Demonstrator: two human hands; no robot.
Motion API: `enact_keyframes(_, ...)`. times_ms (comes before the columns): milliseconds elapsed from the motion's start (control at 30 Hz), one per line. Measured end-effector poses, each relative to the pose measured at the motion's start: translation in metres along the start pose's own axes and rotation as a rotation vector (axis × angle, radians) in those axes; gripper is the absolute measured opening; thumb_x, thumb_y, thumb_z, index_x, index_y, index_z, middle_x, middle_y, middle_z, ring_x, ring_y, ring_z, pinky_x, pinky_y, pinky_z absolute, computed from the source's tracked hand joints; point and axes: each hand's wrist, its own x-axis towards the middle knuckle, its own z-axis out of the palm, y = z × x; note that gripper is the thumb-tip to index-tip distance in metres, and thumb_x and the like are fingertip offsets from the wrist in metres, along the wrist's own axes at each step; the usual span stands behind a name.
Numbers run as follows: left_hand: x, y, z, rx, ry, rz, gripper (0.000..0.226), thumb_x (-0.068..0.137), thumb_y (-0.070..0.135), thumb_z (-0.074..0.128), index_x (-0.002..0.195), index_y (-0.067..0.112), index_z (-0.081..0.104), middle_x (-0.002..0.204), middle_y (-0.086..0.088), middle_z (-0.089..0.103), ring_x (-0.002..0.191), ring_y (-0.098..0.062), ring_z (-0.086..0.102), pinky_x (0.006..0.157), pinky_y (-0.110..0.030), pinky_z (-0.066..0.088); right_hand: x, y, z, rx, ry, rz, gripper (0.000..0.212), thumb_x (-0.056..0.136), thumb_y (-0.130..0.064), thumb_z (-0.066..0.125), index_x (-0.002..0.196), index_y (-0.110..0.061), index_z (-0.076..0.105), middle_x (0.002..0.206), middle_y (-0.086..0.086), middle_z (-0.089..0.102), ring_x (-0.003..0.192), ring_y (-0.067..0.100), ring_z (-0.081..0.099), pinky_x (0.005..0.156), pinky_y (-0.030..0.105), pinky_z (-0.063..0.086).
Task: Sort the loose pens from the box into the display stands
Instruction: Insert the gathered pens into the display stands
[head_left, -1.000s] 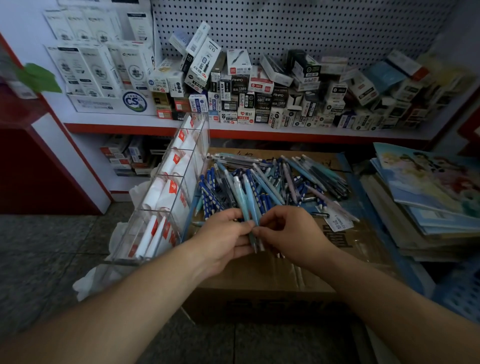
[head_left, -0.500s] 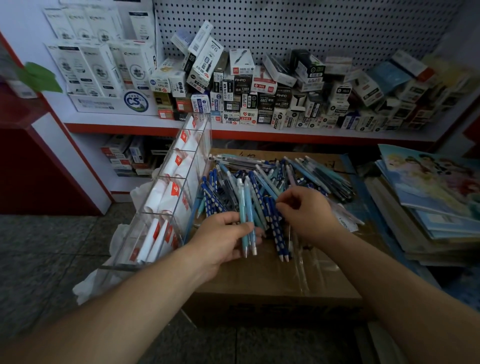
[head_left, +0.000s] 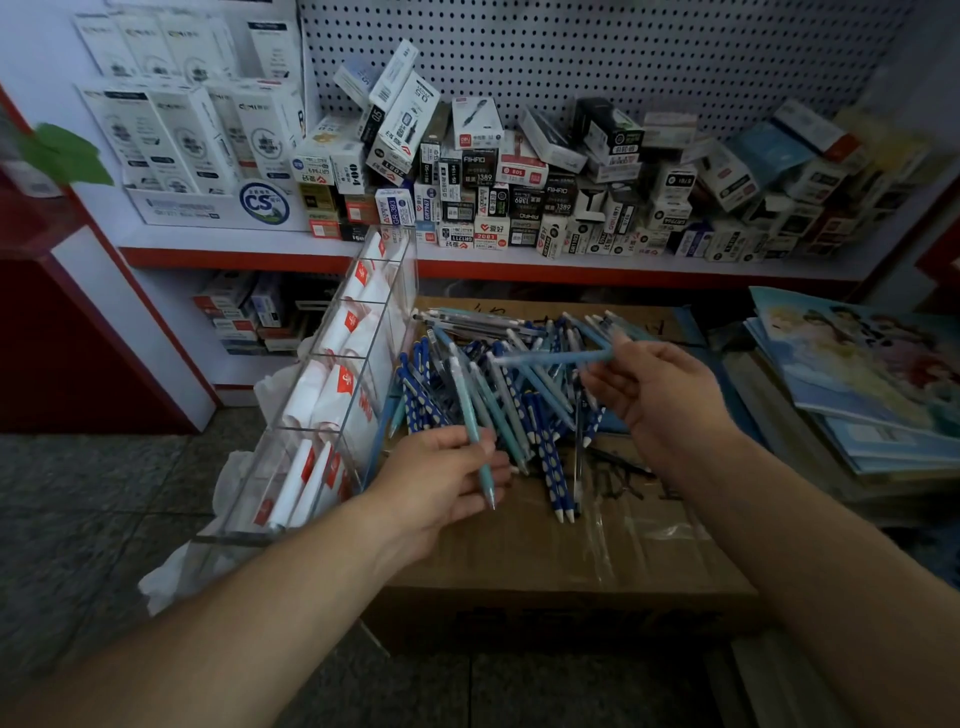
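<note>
L grip (head_left: 441, 478) pinches a teal pen (head_left: 465, 405), R grip (head_left: 660, 389) a pale blue pen (head_left: 550, 357). I'd slot each tip-down into the clear stand (head_left: 382, 364), same colours together.

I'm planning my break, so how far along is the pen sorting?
Barely started. Done: nothing visible; the clear display stand shows only white wrapped packs, no loose pens. In hand: the left hand grips a teal pen, the right hand pinches a light blue pen. Left: the pile of pens on the cardboard box.
</note>
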Motion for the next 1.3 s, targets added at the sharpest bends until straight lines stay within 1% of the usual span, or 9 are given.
enact_keyframes(133,-0.004,0.006,0.008,-0.142,-0.071,0.018,0.022,0.101,0.006,0.055,0.120,0.006,0.064,0.109,-0.014,0.076,0.100,-0.025,0.075,0.082,-0.038,0.062,-0.024,0.018,-0.001,-0.305,-0.208,0.102,0.013,0.092,-0.014,0.070,0.096,-0.002,0.067,0.092,0.012,0.076,0.082,0.021,0.074,0.070,0.028,0.059)
enact_keyframes(367,-0.004,0.009,0.019,-0.287,-0.137,0.006,0.023,0.103,0.008,0.051,0.122,0.007,0.064,0.116,-0.017,0.074,0.107,-0.028,0.073,0.082,-0.039,0.062,-0.037,0.038,0.005,-0.689,-0.324,-0.080,0.022,0.086,-0.015,0.079,0.089,0.003,0.065,0.063,-0.006,0.066,0.047,-0.003,0.056,0.045,0.014,0.044)
enact_keyframes(633,0.000,0.005,0.011,-0.125,-0.093,-0.003,0.024,0.098,0.002,0.057,0.119,0.006,0.068,0.107,-0.013,0.077,0.098,-0.026,0.076,0.070,-0.036,0.063,-0.026,0.039,0.004,-0.971,-0.498,-0.158,0.007,0.088,-0.024,0.078,0.091,-0.022,0.072,0.077,-0.003,0.074,0.067,0.010,0.070,0.060,0.022,0.058)
enact_keyframes(733,0.004,0.005,0.008,-0.078,-0.037,0.012,0.024,0.096,0.001,0.061,0.118,0.008,0.069,0.104,-0.009,0.078,0.095,-0.021,0.076,0.068,-0.035,0.062,-0.010,0.035,-0.002,-1.030,-0.346,-0.243,0.012,0.093,-0.031,0.072,0.084,-0.023,0.072,0.072,-0.004,0.070,0.063,0.007,0.066,0.055,0.021,0.055)
enact_keyframes(867,0.006,0.004,0.006,-0.046,0.015,0.035,0.026,0.095,0.000,0.063,0.118,0.010,0.068,0.107,-0.011,0.075,0.091,-0.020,0.076,0.066,-0.034,0.062,0.019,0.036,-0.016,-1.239,-0.027,-0.365,0.021,0.094,-0.041,0.070,0.098,-0.021,0.068,0.081,-0.008,0.064,0.067,0.009,0.062,0.052,0.024,0.047)
enact_keyframes(1000,0.004,0.003,0.005,-0.024,0.017,0.057,0.031,0.093,0.000,0.065,0.120,0.015,0.067,0.113,-0.013,0.073,0.095,-0.021,0.075,0.068,-0.035,0.062,0.031,0.048,-0.016,-1.288,-0.052,-0.313,0.037,0.092,-0.049,0.069,0.112,-0.019,0.068,0.080,-0.009,0.060,0.065,0.010,0.061,0.049,0.026,0.045)
enact_keyframes(1100,0.002,0.002,0.005,0.011,0.018,0.069,0.030,0.093,0.001,0.066,0.119,0.017,0.068,0.113,-0.010,0.073,0.095,-0.018,0.075,0.071,-0.035,0.062,0.036,0.052,-0.010,-1.295,-0.025,-0.343,0.040,0.093,-0.051,0.067,0.118,-0.020,0.068,0.078,-0.009,0.060,0.067,0.014,0.064,0.054,0.035,0.056)
enact_keyframes(1167,0.000,0.001,0.006,0.027,0.010,0.074,0.030,0.093,0.001,0.066,0.119,0.018,0.068,0.113,-0.009,0.072,0.095,-0.017,0.075,0.073,-0.036,0.063,0.039,0.054,-0.007,-1.303,0.005,-0.364,0.039,0.093,-0.052,0.067,0.116,-0.021,0.069,0.076,-0.007,0.062,0.066,0.015,0.065,0.060,0.039,0.061)
enact_keyframes(1300,-0.002,0.002,0.006,0.040,0.013,0.083,0.030,0.094,0.001,0.065,0.119,0.017,0.068,0.112,-0.009,0.073,0.093,-0.017,0.076,0.077,-0.038,0.063,0.043,0.057,0.000,-1.309,0.011,-0.352,0.024,0.094,-0.044,0.069,0.097,-0.020,0.070,0.069,-0.002,0.065,0.058,0.017,0.063,0.050,0.030,0.054)
